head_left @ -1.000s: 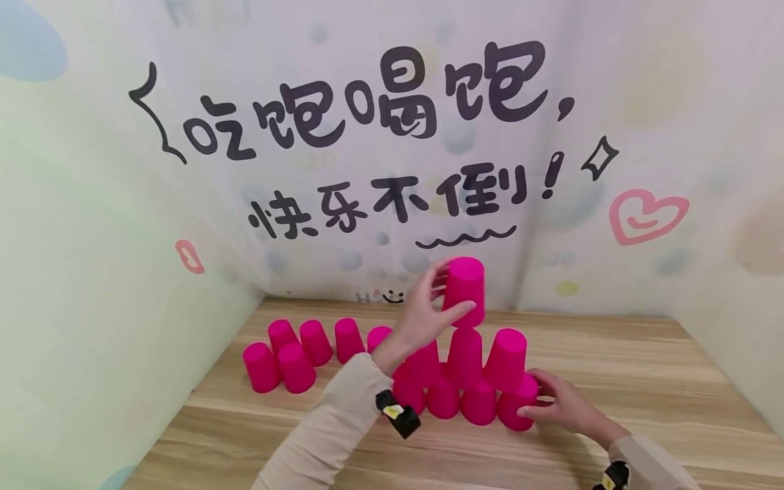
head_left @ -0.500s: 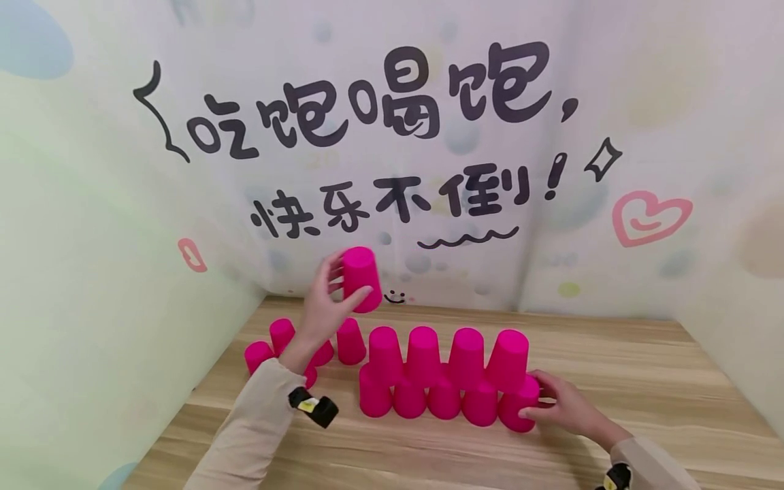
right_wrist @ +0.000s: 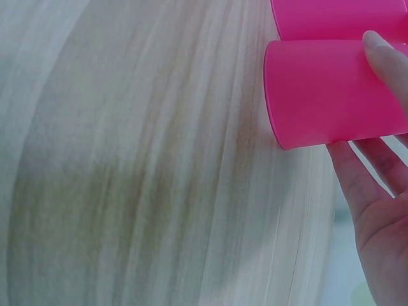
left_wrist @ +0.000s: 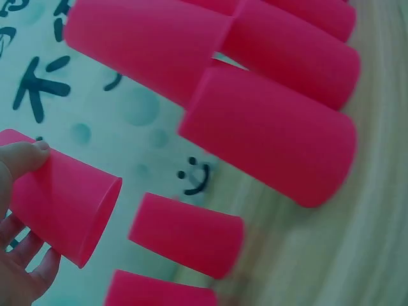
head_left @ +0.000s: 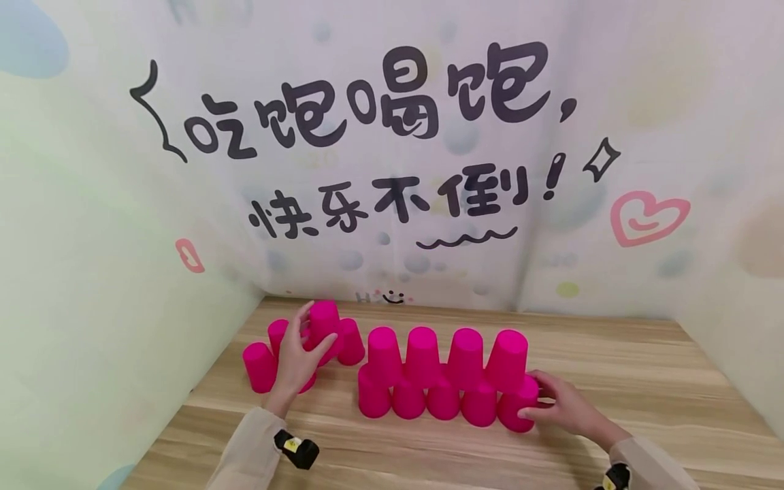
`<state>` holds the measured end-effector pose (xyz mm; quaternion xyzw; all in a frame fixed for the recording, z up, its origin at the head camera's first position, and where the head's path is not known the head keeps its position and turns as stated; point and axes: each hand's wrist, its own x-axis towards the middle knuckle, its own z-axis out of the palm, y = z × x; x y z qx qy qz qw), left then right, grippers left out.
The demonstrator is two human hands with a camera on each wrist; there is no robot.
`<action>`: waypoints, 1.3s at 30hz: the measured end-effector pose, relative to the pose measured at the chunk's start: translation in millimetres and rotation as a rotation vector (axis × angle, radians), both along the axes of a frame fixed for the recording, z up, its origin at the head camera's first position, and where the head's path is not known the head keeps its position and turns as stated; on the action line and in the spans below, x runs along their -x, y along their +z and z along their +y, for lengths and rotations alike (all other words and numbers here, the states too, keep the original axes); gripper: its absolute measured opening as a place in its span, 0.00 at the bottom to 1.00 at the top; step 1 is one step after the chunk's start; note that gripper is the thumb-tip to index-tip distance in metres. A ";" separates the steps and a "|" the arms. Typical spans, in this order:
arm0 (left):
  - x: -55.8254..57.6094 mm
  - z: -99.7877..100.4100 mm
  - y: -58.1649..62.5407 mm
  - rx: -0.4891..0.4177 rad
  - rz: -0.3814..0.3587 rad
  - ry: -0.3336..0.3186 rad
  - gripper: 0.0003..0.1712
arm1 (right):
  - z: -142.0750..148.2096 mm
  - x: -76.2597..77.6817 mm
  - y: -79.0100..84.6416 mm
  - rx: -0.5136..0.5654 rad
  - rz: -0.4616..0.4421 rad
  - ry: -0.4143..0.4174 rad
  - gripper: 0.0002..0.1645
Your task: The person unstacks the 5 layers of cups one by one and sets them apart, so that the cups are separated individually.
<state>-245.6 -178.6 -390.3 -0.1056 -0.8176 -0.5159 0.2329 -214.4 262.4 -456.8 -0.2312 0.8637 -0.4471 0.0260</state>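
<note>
My left hand [head_left: 297, 362] holds an upside-down pink cup [head_left: 324, 321] between thumb and fingers, at the left group of cups. Its lower part overlaps the cups behind in the head view. In the left wrist view the held cup [left_wrist: 67, 201] is apart from the cup [left_wrist: 188, 234] beside it. My right hand [head_left: 566, 407] grips the rightmost bottom cup [head_left: 517, 412] of a two-level stack. In the right wrist view, thumb and fingers lie on opposite sides of that cup [right_wrist: 331, 95]. Above the bottom row stand several upper cups [head_left: 422, 357], each bridging two below.
More upside-down cups stand at the left, including a front-left cup [head_left: 260, 367] and one cup [head_left: 350, 342] near the stack; my left hand hides some. The wooden table [head_left: 429, 456] meets a printed cloth backdrop [head_left: 392, 265] behind.
My left hand has carried the cup from above the stack leftward, then down to the left group. My right hand has stayed at the rightmost bottom cup.
</note>
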 end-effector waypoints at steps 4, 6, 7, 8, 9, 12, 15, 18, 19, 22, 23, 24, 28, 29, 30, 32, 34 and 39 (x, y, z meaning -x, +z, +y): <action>2.3 -0.1 -28.0 0.009 0.003 0.050 0.37 | 0.1 0.7 -1.2 0.009 -0.006 -0.001 0.32; 2.4 -0.2 -39.2 0.012 0.000 0.078 0.36 | 0.1 0.9 -1.4 0.013 -0.017 -0.001 0.32; 2.2 -0.4 -44.0 0.016 -0.004 0.085 0.36 | 0.0 1.0 -1.4 0.017 -0.019 -0.001 0.32; 2.0 -0.7 -48.2 0.015 -0.014 0.088 0.36 | 0.0 1.0 -1.4 0.017 -0.021 0.001 0.32; 1.6 -0.8 -51.7 0.012 -0.032 0.086 0.36 | -0.1 1.0 -1.4 0.019 -0.021 0.001 0.32; -0.2 -1.2 -59.1 0.004 -0.081 0.069 0.34 | -0.4 0.8 -1.3 0.019 -0.016 0.004 0.33; -1.1 -1.3 -63.7 0.037 -0.117 0.057 0.34 | -0.9 0.7 -1.0 0.023 -0.002 0.006 0.33; -1.0 -1.6 -68.2 0.096 -0.113 0.059 0.33 | -1.0 0.5 -0.8 0.022 0.011 0.009 0.33; -0.8 -1.7 -69.8 0.112 -0.113 0.062 0.33 | -1.1 0.5 -0.9 0.024 0.015 0.010 0.32; -0.2 -1.9 -73.7 0.132 -0.120 0.071 0.33 | -0.3 0.2 -1.1 0.023 0.014 0.011 0.32; 0.0 -1.8 -74.2 0.129 -0.129 0.072 0.33 | 0.1 0.2 -1.3 0.022 0.014 0.009 0.32; 0.1 -1.8 -74.6 0.130 -0.133 0.070 0.33 | 0.5 0.1 -1.4 0.022 0.012 0.007 0.32; -1.0 -2.6 -73.3 0.141 -0.152 0.072 0.35 | 0.6 0.2 -1.4 0.019 0.005 0.006 0.32; -0.9 -2.8 -72.8 0.151 -0.149 0.074 0.35 | 0.5 0.2 -1.3 0.020 0.006 0.006 0.32; -1.2 -3.1 -71.8 0.165 -0.150 0.078 0.36 | 0.3 0.2 -1.3 0.022 0.005 0.008 0.32; -2.1 -3.0 -67.7 0.195 -0.145 0.081 0.38 | 0.1 0.4 -1.2 0.026 0.006 0.011 0.32; -3.2 -2.2 -60.1 0.228 -0.125 0.078 0.39 | 0.1 0.7 -1.0 0.027 0.004 0.014 0.32; -6.6 4.7 -27.1 0.261 -0.013 0.047 0.39 | 0.3 0.8 -0.3 0.017 -0.013 0.014 0.32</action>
